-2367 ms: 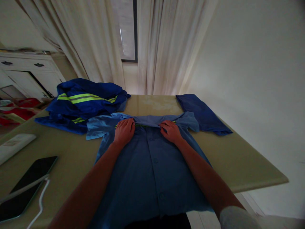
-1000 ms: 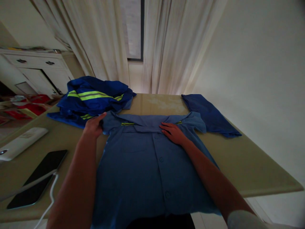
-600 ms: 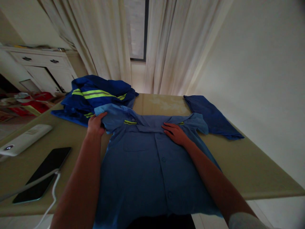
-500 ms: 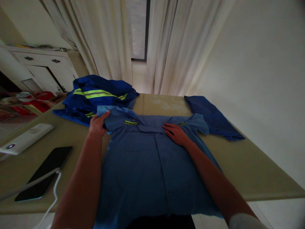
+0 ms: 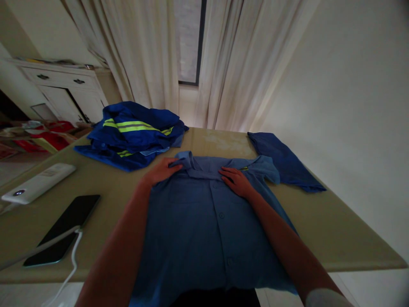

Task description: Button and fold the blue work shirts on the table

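Note:
A blue short-sleeved button-up shirt (image 5: pixel 191 226) lies front up before me, its lower end at the table's near edge. My left hand (image 5: pixel 162 170) is closed on the sleeve at the shirt's left, which is folded inward over the shoulder. Fingers outstretched, my right hand (image 5: pixel 236 181) rests flat on the chest beside the button placket, below the collar. Part of a yellow-green strip (image 5: pixel 244 168) shows past the right hand. The sleeve (image 5: pixel 270 168) on the right side lies spread out.
Crumpled blue workwear with reflective stripes (image 5: pixel 137 128) sits at the back left of the table (image 5: pixel 345 238). A folded dark blue garment (image 5: pixel 284 162) lies back right. On the left are a black phone (image 5: pixel 64 230) with a white cable (image 5: pixel 74 256) and a white device (image 5: pixel 41 183).
My left hand has moved right, bringing the left-side sleeve inward over the shirt's shoulder. The yellow-green strip on that side is now covered. My right hand stays in place.

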Demonstrator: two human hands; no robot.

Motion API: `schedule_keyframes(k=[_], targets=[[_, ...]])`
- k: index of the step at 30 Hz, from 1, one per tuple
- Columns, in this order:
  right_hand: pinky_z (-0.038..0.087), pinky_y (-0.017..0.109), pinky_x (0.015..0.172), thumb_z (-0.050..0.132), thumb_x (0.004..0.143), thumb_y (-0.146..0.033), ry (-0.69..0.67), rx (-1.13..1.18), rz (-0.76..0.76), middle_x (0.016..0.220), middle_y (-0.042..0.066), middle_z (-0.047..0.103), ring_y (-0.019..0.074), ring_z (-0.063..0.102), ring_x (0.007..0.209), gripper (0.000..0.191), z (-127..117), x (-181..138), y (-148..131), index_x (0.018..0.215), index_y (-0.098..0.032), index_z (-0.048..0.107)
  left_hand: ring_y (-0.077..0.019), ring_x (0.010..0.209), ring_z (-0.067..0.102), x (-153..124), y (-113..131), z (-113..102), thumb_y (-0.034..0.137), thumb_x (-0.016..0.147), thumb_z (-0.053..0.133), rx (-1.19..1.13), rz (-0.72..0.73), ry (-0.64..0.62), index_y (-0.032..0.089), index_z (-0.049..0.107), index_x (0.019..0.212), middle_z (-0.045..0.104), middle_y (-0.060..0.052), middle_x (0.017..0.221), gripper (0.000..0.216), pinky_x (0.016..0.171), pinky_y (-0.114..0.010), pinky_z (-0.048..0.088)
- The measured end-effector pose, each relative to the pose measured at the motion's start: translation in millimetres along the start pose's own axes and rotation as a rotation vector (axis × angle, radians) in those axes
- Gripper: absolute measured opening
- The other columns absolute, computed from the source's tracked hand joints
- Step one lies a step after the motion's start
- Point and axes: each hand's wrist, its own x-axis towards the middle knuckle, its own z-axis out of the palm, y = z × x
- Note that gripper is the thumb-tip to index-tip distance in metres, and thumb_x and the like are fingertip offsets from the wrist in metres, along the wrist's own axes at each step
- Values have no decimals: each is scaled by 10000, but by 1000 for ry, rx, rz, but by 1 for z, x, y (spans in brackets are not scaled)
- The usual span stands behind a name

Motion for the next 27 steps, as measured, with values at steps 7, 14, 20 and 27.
schedule_keyframes(k=[7,14,20,27], targets=[[468,509,1173,480,1085,-407,23,-3,7,1460,97,660,270,631,1326,417,1,1,-1,1411,-251,688,-351,1233,641,-3,-6,18,285,717,797,660,154,-106,281,757,1212,718,-97,1296,496,1086,-489,492],[447,505,1191,471,1085,-403,28,15,12,1465,97,657,269,619,1342,430,4,1,1,1429,-250,678,-289,1101,667,-33,-9,-10,78,743,525,752,84,-94,206,699,1075,701,-115,1166,396,1019,-436,507],[435,487,1200,469,1085,-412,35,6,20,1465,97,657,268,616,1348,437,6,2,-1,1431,-248,679,-268,1112,657,-76,-15,-11,169,785,514,604,187,-52,239,720,1122,697,-78,1139,401,1063,-425,506],[428,477,1200,483,1079,-420,38,26,13,1466,92,657,262,602,1363,431,9,4,3,1421,-255,687,-333,1234,595,-105,-39,3,359,922,545,738,152,144,229,635,1368,641,-128,1339,473,1117,-531,468]])
